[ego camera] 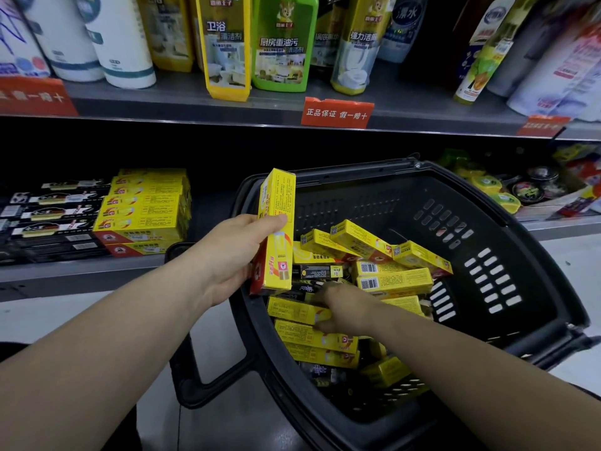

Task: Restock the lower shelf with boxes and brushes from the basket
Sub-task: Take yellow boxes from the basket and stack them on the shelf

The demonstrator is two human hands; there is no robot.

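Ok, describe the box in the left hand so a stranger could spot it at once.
Find the black basket in front of the lower shelf. At its rim, the left hand grips one long yellow box. It alone stands on end in the air; the other yellow boxes lie flat in the basket or stacked on the shelf.

Held upright at black basket rim: 1 yellow box. Jumbled inside: loose yellow boxes. Stacked on lower shelf: shelved yellow boxes.

Upper shelf: yellow bottle, green bottle; red tag on its edge; tins lower right.
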